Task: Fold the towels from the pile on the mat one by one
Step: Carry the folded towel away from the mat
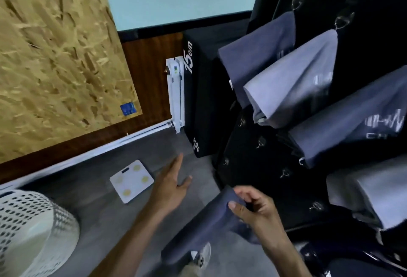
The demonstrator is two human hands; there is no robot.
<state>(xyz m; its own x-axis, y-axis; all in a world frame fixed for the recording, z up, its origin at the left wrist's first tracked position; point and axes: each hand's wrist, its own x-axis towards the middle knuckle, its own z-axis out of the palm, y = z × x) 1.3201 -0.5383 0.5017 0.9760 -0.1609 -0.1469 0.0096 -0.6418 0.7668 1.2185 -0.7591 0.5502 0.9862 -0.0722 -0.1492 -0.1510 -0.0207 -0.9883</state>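
My right hand (253, 206) pinches the top edge of a dark blue-grey towel (198, 230), which hangs down over the floor and my shoe. To its left my left hand (171, 186) is held out flat with straight fingers, holding nothing and apart from the towel. Several more towels hang from hooks on a black panel at the right: a dark one (253, 56), a lighter grey one (290, 82), a dark one with white print (352, 120) and a light one (370, 193) lower down.
A white perforated laundry basket (28, 228) stands at the lower left. A white bathroom scale (132, 179) lies on the grey floor. A black foam box marked 15cm (198, 100) and a white radiator (175, 91) stand against the wall.
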